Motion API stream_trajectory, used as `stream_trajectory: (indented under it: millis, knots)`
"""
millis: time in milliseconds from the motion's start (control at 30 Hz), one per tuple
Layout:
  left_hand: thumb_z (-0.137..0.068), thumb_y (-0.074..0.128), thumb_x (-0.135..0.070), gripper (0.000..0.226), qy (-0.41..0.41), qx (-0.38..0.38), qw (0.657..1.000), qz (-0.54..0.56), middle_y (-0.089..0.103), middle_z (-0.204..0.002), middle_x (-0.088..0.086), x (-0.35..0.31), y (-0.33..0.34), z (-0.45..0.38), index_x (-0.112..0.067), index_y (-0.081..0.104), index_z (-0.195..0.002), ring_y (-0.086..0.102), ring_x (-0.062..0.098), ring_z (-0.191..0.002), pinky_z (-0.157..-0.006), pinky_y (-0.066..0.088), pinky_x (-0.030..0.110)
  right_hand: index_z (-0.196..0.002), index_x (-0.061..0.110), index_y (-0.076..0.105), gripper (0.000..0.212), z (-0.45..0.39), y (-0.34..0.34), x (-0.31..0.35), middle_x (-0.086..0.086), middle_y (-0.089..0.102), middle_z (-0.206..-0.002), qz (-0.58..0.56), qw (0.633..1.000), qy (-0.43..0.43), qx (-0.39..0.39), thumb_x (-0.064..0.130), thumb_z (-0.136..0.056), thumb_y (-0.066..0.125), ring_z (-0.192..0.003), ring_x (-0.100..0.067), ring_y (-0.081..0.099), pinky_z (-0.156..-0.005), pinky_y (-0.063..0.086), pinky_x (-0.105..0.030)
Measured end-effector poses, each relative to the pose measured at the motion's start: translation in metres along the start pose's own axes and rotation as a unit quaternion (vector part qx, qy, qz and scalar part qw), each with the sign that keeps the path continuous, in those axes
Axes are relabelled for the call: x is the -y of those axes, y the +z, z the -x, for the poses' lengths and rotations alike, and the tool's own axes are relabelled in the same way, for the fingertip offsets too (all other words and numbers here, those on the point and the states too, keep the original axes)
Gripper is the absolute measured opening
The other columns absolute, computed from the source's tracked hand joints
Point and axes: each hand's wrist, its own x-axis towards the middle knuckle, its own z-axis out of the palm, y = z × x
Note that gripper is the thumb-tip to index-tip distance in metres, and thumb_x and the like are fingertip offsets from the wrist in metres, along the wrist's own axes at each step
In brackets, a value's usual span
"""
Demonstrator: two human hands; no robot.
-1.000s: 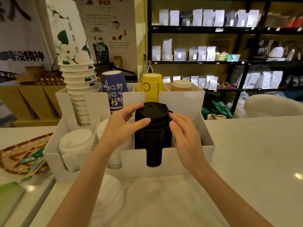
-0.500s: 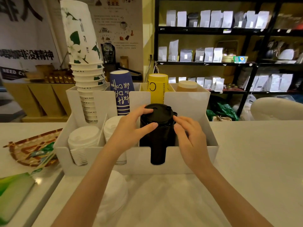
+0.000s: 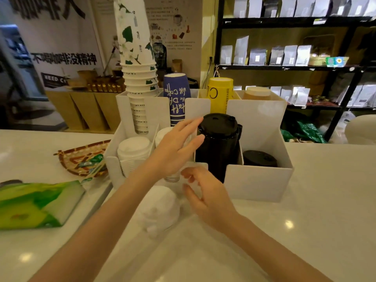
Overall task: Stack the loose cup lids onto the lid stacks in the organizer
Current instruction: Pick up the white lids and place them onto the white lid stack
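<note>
A white organizer (image 3: 258, 186) stands on the counter. Its front row holds a white lid stack (image 3: 133, 153) at left, a second white stack mostly behind my left hand, a tall black lid stack (image 3: 218, 143) in the middle and a short black stack (image 3: 259, 158) at right. My left hand (image 3: 175, 149) is open, its fingertips just left of the tall black stack's top. My right hand (image 3: 205, 194) hovers open in front of the organizer, above the counter. A pile of loose white lids (image 3: 158, 208) lies on the counter below my hands.
Upside-down cup stacks fill the organizer's back row: white-green (image 3: 136, 64), blue (image 3: 176, 96), yellow (image 3: 220, 94) and tan (image 3: 257, 93). A woven tray (image 3: 81, 157) and a green packet (image 3: 34, 204) lie at left. Dark shelves with bags stand behind.
Both hands have let go of the top of the tall black stack. My right hand has dropped down and left toward the loose white lids; my left hand has opened beside the stack.
</note>
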Motion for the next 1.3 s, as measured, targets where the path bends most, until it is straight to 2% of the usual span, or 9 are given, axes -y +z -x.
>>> stream_trajectory:
  millis: [167, 367, 500, 600, 733, 900, 1067, 1167, 1300]
  knots:
    - [-0.09, 0.039, -0.036, 0.038, -0.028, -0.038, 0.999, -0.001, 0.044, -0.127, -0.014, 0.01, -0.018, 0.054, -0.035, 0.037, -0.128, 0.041, 0.002, -0.117, -0.099, 0.035, 0.028, -0.132, 0.034, 0.031, 0.052, 0.01, 0.029, -0.007, 0.005, 0.048, -0.132, -0.03, 0.989, 0.047, 0.135, 0.054, -0.085, 0.033, -0.12, -0.012, 0.043, -0.103, 0.037, -0.037]
    - [-0.074, 0.047, -0.06, 0.071, -0.126, -0.016, 0.991, -0.038, 0.025, -0.149, -0.01, 0.04, -0.016, 0.111, -0.039, 0.018, -0.135, 0.027, 0.007, -0.132, -0.11, 0.03, 0.039, -0.123, 0.05, 0.029, 0.037, 0.017, 0.034, -0.003, 0.018, 0.043, -0.131, -0.077, 0.984, 0.053, 0.15, 0.044, -0.089, 0.041, -0.117, 0.003, 0.038, -0.099, 0.029, -0.017]
    - [-0.059, 0.065, -0.063, 0.105, -0.191, 0.02, 0.981, -0.037, 0.007, -0.152, -0.014, 0.053, 0.001, 0.139, -0.042, -0.003, -0.136, 0.013, 0.006, -0.137, -0.111, 0.017, 0.028, -0.134, 0.036, 0.027, 0.054, 0.019, 0.039, -0.005, 0.01, 0.043, -0.14, -0.087, 0.979, 0.084, 0.163, 0.051, -0.085, 0.042, -0.126, -0.006, 0.04, -0.107, 0.035, -0.039]
    - [-0.052, 0.069, -0.065, 0.117, -0.207, 0.023, 0.974, -0.089, 0.014, -0.151, -0.005, 0.059, 0.012, 0.151, -0.044, -0.013, -0.133, 0.019, 0.01, -0.135, -0.107, 0.02, 0.027, -0.134, 0.032, 0.029, 0.054, 0.019, 0.037, -0.002, 0.007, 0.043, -0.14, -0.083, 0.979, 0.093, 0.164, 0.048, -0.085, 0.045, -0.126, -0.008, 0.04, -0.108, 0.034, -0.038]
    - [-0.058, 0.071, -0.055, 0.107, -0.206, -0.003, 0.97, -0.133, 0.031, -0.144, 0.0, 0.064, 0.016, 0.153, -0.027, 0.007, -0.139, 0.031, 0.016, -0.128, -0.101, 0.024, 0.024, -0.135, 0.027, 0.029, 0.05, 0.022, 0.035, -0.004, 0.006, 0.041, -0.14, -0.066, 0.977, 0.107, 0.172, 0.039, -0.089, 0.045, -0.124, -0.007, 0.038, -0.106, 0.03, -0.027]
    - [-0.057, 0.074, -0.051, 0.094, -0.22, -0.016, 0.972, -0.083, 0.041, -0.139, -0.003, 0.066, 0.01, 0.15, -0.026, 0.027, -0.134, 0.039, 0.015, -0.122, -0.102, 0.032, 0.027, -0.127, 0.031, 0.043, 0.041, 0.017, 0.034, 0.004, 0.007, 0.054, -0.128, -0.167, 0.96, 0.157, 0.162, 0.041, -0.087, 0.046, -0.114, -0.008, 0.05, -0.101, 0.041, -0.036]
    - [-0.054, 0.079, -0.043, 0.084, -0.205, -0.075, 0.974, -0.052, 0.05, -0.124, -0.009, 0.058, -0.019, 0.145, -0.034, 0.038, -0.126, 0.047, 0.007, -0.103, -0.083, 0.041, 0.019, -0.13, 0.029, 0.041, 0.04, -0.003, 0.02, 0.026, 0.005, 0.052, -0.128, -0.168, 0.964, 0.141, 0.152, 0.032, -0.09, 0.045, -0.106, -0.002, 0.051, -0.085, 0.043, -0.016]
    - [-0.053, 0.08, -0.042, 0.081, -0.189, -0.106, 0.975, -0.045, 0.047, -0.112, -0.015, 0.049, -0.043, 0.135, -0.037, 0.04, -0.124, 0.049, 0.002, -0.092, -0.068, 0.042, 0.012, -0.129, 0.032, 0.041, 0.039, -0.023, 0.013, 0.045, 0.007, 0.05, -0.128, -0.162, 0.972, 0.099, 0.137, 0.034, -0.09, 0.044, -0.108, -0.002, 0.049, -0.09, 0.043, -0.019]
    - [-0.054, 0.08, -0.039, 0.077, -0.167, -0.156, 0.973, -0.035, 0.043, -0.116, -0.015, 0.045, -0.072, 0.111, -0.037, 0.042, -0.121, 0.047, 0.006, -0.099, -0.074, 0.042, 0.014, -0.13, 0.031, 0.039, 0.04, -0.059, 0.006, 0.062, 0.001, 0.049, -0.133, -0.147, 0.981, 0.045, 0.115, 0.037, -0.09, 0.042, -0.117, -0.014, 0.047, -0.1, 0.041, -0.036]
